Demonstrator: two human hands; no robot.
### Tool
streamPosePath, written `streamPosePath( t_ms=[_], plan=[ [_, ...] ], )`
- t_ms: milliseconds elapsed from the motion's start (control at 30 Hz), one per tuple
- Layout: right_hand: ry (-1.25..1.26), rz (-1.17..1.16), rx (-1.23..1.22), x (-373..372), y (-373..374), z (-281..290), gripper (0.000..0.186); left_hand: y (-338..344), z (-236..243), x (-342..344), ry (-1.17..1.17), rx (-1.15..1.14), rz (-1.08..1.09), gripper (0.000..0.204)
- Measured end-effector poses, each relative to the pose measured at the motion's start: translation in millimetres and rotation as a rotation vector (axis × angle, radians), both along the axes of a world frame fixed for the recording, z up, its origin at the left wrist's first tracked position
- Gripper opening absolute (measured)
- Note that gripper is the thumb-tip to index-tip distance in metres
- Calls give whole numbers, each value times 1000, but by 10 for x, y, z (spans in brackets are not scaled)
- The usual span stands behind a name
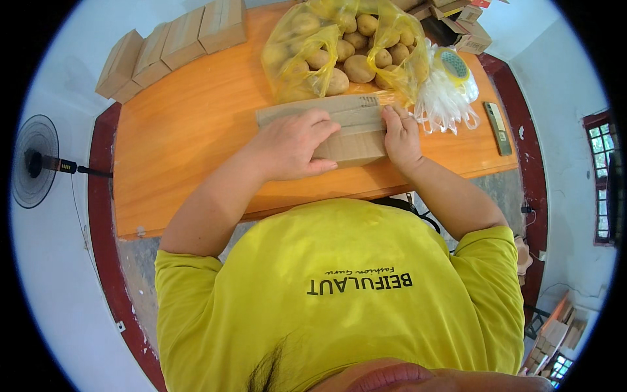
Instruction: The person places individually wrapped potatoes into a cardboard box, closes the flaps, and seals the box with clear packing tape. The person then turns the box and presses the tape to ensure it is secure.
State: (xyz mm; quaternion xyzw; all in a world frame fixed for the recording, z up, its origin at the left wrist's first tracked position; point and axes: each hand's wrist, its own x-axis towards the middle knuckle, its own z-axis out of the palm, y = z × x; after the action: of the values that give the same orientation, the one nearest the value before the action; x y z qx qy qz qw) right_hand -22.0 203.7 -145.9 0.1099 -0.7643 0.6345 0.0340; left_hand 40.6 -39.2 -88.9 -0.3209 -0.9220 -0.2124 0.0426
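A closed brown cardboard box (357,142) lies lengthwise on the orange table in front of me, with a strip of tape along its top seam. My left hand (295,145) rests across the box's top toward its left part, thumb spread away from the fingers. At the right end, my right hand (401,137) is closed round the box's edge, fingers bent at the upper corner. Just beyond the box sits a yellow translucent plastic bag (281,62), its mouth open on several brown potatoes (359,68).
Right of the potatoes lie white plastic bags (439,98) with a tape roll (455,64) on them. A narrow greenish-grey device (498,127) lies near the table's right edge. Several cardboard boxes (183,43) line the far left; opened cartons (471,38) fill the far right. A fan (34,160) stands left.
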Motion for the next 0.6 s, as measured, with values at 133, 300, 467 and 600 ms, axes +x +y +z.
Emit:
streamPosePath(
  t_ms=[133, 300, 467, 600],
  plan=[
    [87, -50, 135, -9, 14, -32, 23, 21, -8, -7, 2, -19, -5, 59],
    [94, -56, 121, 8, -3, -19, 25, 23, -32, 18, 49, -43, -7, 59],
    [71, -43, 134, 10, 6, -15, 26, 33, -23, 27, 72, -49, -25, 58],
    [57, -18, 82, -19, -1, -60, 25, 17, -31, 25, 107, -39, -61, 57]
  ],
)
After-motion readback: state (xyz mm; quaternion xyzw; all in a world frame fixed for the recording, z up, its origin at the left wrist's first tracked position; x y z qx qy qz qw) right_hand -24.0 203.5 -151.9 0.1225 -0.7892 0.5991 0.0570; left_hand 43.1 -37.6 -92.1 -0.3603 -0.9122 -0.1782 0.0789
